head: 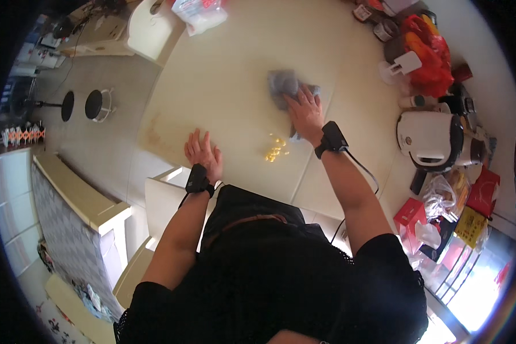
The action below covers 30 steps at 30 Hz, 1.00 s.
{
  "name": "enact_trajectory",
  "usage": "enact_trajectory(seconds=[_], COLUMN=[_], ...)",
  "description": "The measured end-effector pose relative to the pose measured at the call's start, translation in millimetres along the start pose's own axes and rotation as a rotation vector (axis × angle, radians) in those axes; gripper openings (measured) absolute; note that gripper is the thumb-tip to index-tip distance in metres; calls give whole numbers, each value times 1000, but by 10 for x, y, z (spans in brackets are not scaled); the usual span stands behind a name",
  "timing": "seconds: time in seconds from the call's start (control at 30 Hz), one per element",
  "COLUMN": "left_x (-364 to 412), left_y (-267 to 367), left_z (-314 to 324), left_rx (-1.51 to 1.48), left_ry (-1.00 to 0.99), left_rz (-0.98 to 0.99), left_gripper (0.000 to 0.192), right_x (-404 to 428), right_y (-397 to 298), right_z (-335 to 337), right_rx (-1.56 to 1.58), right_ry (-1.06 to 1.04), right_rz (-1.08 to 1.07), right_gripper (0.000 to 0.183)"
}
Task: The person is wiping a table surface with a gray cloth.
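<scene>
My right hand (305,112) presses on a crumpled grey-blue cloth (282,84) that lies on the cream tabletop (223,77). Part of the cloth shows beyond the fingers, and another bit sticks out below the wrist. Flat on the table near its front edge rests my left hand (203,151), fingers apart and holding nothing. Between the two hands, closer to the right one, is a small scatter of yellow bits (276,149); they are too small to identify. A brownish smear (154,129) marks the table's left corner.
Along the right side stand a white-and-black kitchen appliance (430,139), a red plastic bag (434,60), jars (385,30) and a red tissue box (410,215). A white plastic bag (200,15) sits at the far edge. Cream chairs (152,32) flank the table; a round stool (95,105) stands left.
</scene>
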State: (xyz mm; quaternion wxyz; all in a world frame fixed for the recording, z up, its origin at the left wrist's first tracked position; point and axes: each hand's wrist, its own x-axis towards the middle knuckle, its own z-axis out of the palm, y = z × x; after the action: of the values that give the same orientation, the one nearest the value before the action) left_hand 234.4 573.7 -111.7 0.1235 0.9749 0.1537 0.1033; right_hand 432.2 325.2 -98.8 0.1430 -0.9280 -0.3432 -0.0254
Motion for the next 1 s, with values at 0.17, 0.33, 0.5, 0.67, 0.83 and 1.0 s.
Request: enact_trajectory(seconds=[0.17,0.33,0.5,0.67,0.83,1.0], left_x=[19,11,4,-7,20,-15], left_y=[-2,9,-7,-17,16,-32], left_z=[-54,-81,-34,-2,-21,-20], left_rx=[-48,-54,-34,-4,-5,-25], left_ry=[-18,-21,-47,7,10,29], left_rz=[-19,-7,-11,-10,-14,-20], left_gripper=[55,54,54,53,53,53], right_x=[216,17,-430,-672,-583,84], right_y=[-324,-421,-375,-383,-225,171], right_z=[54,34,-78,-271,-272,-462], right_rx=[-18,38,83,156,431,269], right_ry=[-151,-258,-263,-246,-165,130], right_rz=[-176,-435,-481,-445,-226,-39], right_gripper=[40,39,25,22,19,32])
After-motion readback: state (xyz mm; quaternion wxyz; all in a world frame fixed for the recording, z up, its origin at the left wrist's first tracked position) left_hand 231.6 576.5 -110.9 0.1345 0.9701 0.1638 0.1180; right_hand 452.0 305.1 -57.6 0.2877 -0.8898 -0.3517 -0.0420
